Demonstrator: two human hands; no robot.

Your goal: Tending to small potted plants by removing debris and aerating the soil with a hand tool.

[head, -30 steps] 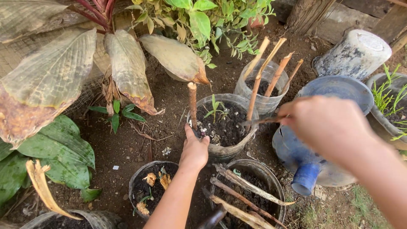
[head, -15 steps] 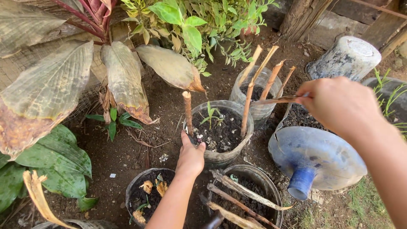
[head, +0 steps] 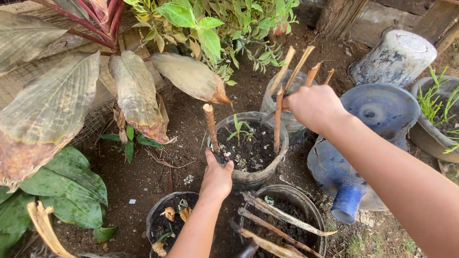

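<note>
So the person's left hand (head: 217,176) is pinching the base of a brown stick cutting (head: 210,128), thumb and fingers closed around it right where it goes into the soil at the rim of a clear plastic pot (head: 251,177). That cutting looks woody and rough, pale cut tip on top, leaning a bit to the left.

The right hand (head: 315,106) is curled shut, knuckles up, just beside a second cutting (head: 278,119) that stands upright on the far side of the same pot; the fingers are hidden from view, so it's hard to say if they actually grip it. The pot is full of dark soil with one small green seedling (head: 238,128) in the middle.

Count-wise: two cuttings in this pot, about four more sticks in the clear pot behind (head: 287,91). Two pots sit nearest the camera, one with dry scraps (head: 172,220), one with about three sticks lying across it (head: 282,224). A blue jug (head: 377,124) lies tipped on the right, with a grey bucket (head: 397,57) upside down beyond it.
</note>
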